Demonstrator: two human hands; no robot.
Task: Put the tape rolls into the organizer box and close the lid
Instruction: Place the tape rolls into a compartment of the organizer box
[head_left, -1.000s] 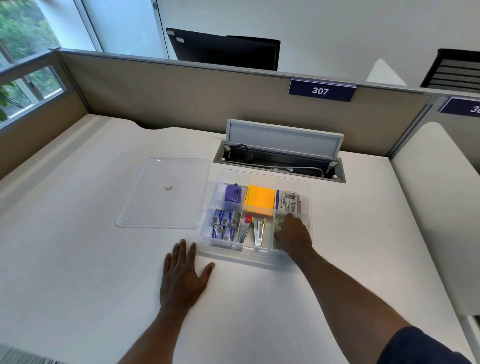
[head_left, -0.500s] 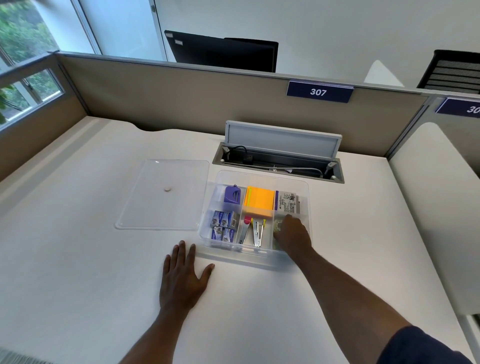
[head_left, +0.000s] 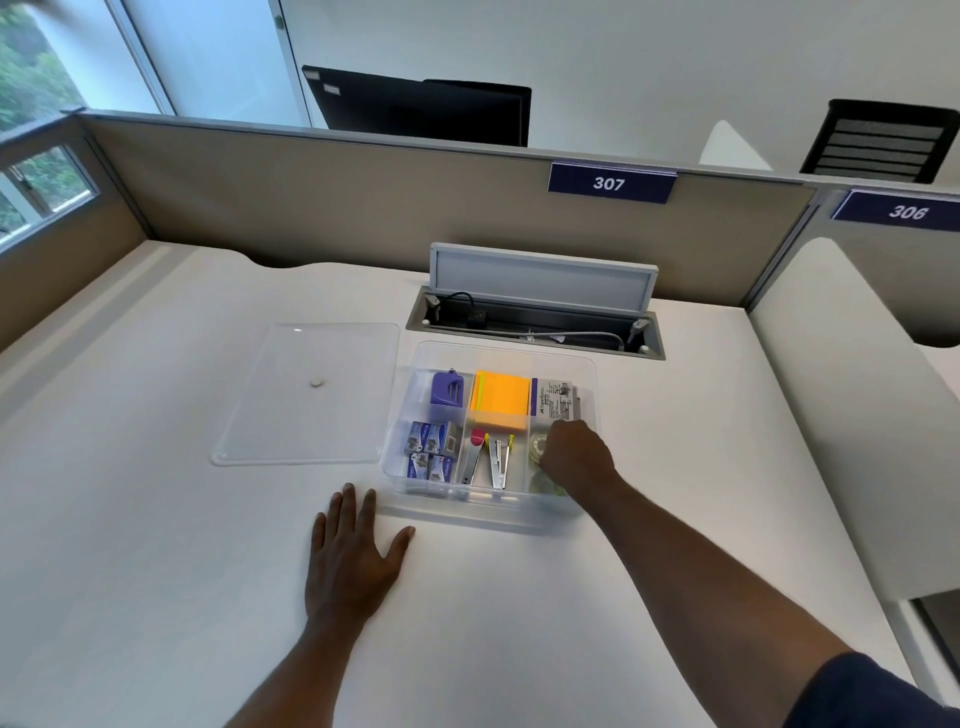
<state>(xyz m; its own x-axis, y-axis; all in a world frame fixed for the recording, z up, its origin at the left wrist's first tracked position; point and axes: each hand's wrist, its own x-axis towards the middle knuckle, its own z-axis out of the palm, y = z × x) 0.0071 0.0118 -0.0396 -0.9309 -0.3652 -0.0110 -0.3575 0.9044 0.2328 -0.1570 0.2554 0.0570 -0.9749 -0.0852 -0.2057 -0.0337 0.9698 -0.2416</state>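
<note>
Right hand (head_left: 575, 453) reaching down into the near right compartment of the clear organizer box (head_left: 589, 364), fingers curled inward over the tape rolls (head_left: 538, 447) lying there; not possible to tell whether gripping a roll or merely pressing it down, since the knuckles hide the fingertips. Probably seating the rolls low enough that nothing stands proud of the rim and blocks the lid. Left hand (head_left: 353, 556) resting flat on the counter (head_left: 156, 571) just beside the near left corner of the box, fingers spread and holding nothing, likely placed there to brace the body and stay ready to steady the box or reach for the lid. Clear lid (head_left: 306, 395) lying flat on the counter just left of the box, close at hand so as to slide or lift straight across once the right hand leaves. Other compartments already filled: purple sharpener-like item (head_left: 447, 387) at the far left, small blue boxes (head_left: 431, 449) at the near left, orange sticky notes (head_left: 498, 397) in the far middle, staple removers (head_left: 488, 460) in the near middle, a printed packet (head_left: 556, 400) at the far right. Open cable tray (head_left: 535, 317) sitting behind the box, toward the far edge of the counter. Task seemingly near its last step: rolls appear inside, lid not yet on
</note>
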